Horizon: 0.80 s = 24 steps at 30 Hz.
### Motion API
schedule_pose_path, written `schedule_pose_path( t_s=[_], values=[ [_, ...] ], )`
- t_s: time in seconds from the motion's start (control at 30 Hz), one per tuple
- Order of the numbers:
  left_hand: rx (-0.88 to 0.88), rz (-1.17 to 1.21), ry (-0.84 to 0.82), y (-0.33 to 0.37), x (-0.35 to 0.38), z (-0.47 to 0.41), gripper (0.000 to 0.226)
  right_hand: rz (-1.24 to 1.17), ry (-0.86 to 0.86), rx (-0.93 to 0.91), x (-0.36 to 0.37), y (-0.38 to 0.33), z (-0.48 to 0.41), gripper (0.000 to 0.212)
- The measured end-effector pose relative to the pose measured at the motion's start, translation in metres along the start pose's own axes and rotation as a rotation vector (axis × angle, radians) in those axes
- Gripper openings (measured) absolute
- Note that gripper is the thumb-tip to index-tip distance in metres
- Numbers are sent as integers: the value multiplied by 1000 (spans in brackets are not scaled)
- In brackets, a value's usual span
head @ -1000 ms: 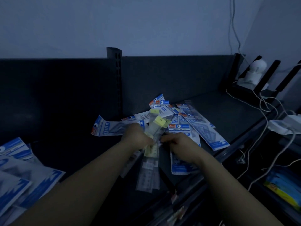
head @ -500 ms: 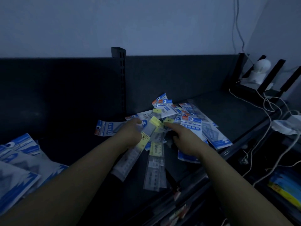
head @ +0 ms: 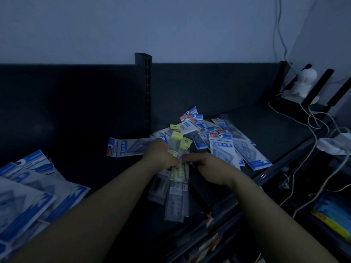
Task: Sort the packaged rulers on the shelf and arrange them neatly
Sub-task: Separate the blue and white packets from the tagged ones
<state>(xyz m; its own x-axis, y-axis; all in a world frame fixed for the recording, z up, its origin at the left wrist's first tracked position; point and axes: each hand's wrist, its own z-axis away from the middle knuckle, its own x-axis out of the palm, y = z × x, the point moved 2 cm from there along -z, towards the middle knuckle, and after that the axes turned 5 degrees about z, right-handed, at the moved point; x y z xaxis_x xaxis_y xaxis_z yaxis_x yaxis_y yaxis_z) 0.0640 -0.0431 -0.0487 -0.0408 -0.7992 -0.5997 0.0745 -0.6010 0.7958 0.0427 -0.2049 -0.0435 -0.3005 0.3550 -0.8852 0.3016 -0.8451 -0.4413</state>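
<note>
DESK: What does the frame show?

PHOTOGRAPHER: A person's left hand (head: pixel 161 154) and right hand (head: pixel 209 166) meet over a dark metal shelf (head: pixel 275 130). Both are on a bundle of clear-sleeved rulers with pale yellow header cards (head: pixel 177 186). The left hand's fingers are curled round the bundle's upper half. The right hand's fingertips pinch its right edge, just beside the left hand. The yellow tops fan out towards the shelf's back panel and the clear ends point at its front edge. Whether those ends rest on the shelf cannot be told.

DESK: And the rest of the stock?

PHOTOGRAPHER: Behind the hands, a loose heap of blue-and-white carded geometry packs (head: pixel 222 143) lies overlapping at all angles mid-shelf. A single blue-and-white pack (head: pixel 121 149) lies flat to the left, apart from the heap, near the foot of a slotted dark upright (head: pixel 145 92). A stack of larger blue-and-white packets (head: pixel 28 186) fills the near left corner. At the far right are a white domed device (head: pixel 305 80), trailing white cables (head: pixel 313 128) and a white adapter block (head: pixel 334 145). A yellow-and-blue packet (head: pixel 334 215) sits on a lower level. The light is dim and most of the print is unreadable.
</note>
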Motion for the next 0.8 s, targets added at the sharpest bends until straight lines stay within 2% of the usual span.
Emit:
schedule_pose_path(
  t_s=[0.1,0.2,0.3,0.4,0.43,0.53,0.57,0.6,0.63,0.7,0.73,0.8],
  values=[
    [2,17,22,0,2,3,45,-33,117,93,-5,5,4,45],
    [-25,57,31,-1,-7,1,29,-16,222,133,-3,9,5,23],
    [-90,132,45,-7,-25,1,48,-25,307,203,1,1,4,37],
    [-87,66,37,-18,-39,5,55,44,266,310,8,-18,0,55],
    [-108,60,29,-21,-42,7,63,83,239,333,12,-23,-3,61],
    [-170,89,9,-27,-47,15,105,205,227,367,24,-34,-18,69],
    [-175,103,-3,-28,-48,17,106,184,221,369,27,-36,-22,67],
    [-170,120,-13,-29,-49,19,93,147,214,364,27,-38,-24,58],
    [-158,139,-20,-30,-50,20,70,104,200,361,26,-39,-24,49],
    [-133,157,-21,-34,-53,23,33,56,174,384,22,-41,-23,43],
    [-111,152,-14,-36,-56,23,23,50,171,404,19,-41,-23,38],
    [-86,196,-22,-39,-60,23,23,40,165,449,16,-40,-24,31]
  ],
)
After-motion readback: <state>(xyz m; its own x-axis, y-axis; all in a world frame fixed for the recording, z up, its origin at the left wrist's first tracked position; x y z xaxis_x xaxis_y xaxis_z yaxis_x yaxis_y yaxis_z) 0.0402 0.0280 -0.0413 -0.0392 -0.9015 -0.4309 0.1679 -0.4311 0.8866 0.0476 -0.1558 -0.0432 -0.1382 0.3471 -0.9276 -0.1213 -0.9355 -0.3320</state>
